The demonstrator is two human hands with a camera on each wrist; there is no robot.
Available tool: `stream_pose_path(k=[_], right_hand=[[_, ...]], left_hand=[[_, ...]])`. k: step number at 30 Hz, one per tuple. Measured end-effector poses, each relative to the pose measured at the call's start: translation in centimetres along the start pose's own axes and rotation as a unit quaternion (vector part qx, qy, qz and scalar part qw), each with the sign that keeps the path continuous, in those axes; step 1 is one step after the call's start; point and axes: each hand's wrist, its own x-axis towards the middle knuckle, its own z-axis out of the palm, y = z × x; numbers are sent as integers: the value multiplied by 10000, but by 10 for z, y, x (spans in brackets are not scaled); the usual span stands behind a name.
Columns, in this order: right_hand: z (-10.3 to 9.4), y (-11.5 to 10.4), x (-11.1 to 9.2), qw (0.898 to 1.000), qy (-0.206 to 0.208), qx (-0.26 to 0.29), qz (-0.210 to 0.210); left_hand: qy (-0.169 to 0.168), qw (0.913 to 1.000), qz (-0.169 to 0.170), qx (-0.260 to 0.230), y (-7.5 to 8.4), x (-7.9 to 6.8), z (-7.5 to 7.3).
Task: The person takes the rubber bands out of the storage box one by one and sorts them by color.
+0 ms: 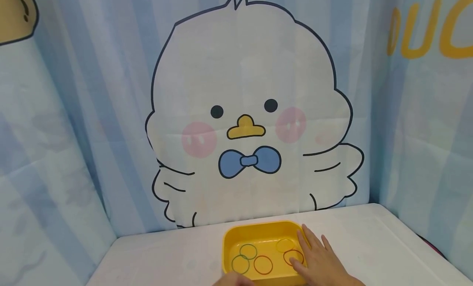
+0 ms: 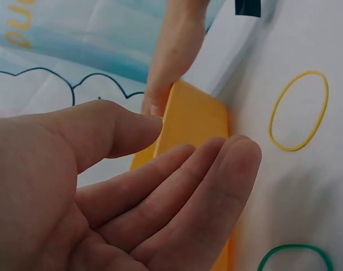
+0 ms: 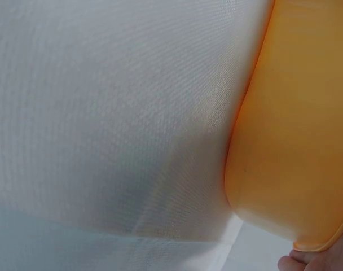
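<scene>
A shallow yellow tray (image 1: pixel 242 228) sits on the white table with several thin rings like rubber bands inside: overlapping green rings (image 1: pixel 248 245), a red ring (image 1: pixel 263 256), another red ring (image 1: pixel 284 258) and a yellow ring (image 1: pixel 278 245). My right hand (image 1: pixel 320 259) lies across the tray's right edge, fingers extended along the rim and the thumb reaching over the second red ring. At the tray's near side is my left hand (image 2: pixel 160 197), only partly visible in the head view (image 1: pixel 234 279). Its fingers are loosely bent, thumb apart, holding nothing.
On the table in the left wrist view lie a loose yellow ring (image 2: pixel 272 116) and, lower down, a green ring (image 2: pixel 295 247). A striped curtain with a cartoon duck (image 1: pixel 244 72) hangs behind the white table (image 1: pixel 166 257), and more curtain flanks both sides.
</scene>
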Motion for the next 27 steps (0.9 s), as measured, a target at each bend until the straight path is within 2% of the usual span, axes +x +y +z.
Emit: stream_pose_path(k=[3,4,6,11,14,17,21,27], right_hand=[[0,0,0,10000,13,11,-19],[0,0,0,10000,15,5,-13],[0,0,0,10000,21,-11,-12],[2,0,0,10000,9,-40,34],[2,-1,0,10000,-24,-40,63],[2,-2,0,9999,-73,-36,80],[1,-2,-1,10000,-65,-40,59],[0,-2,-1,9999,-55,-36,76]], left_hand=[[415,9991,-25,-47,48,-55,-2],[495,9987,-51,-146,59,-66,-3],[511,9978,18,-410,65,-73,-7],[597,9949,132,-797,73,-73,-19],[799,9936,229,-759,74,-70,-24],[866,9923,309,-825,75,-68,-29],[891,9904,442,-962,78,-64,-36],[926,9912,470,-815,83,-53,-49]])
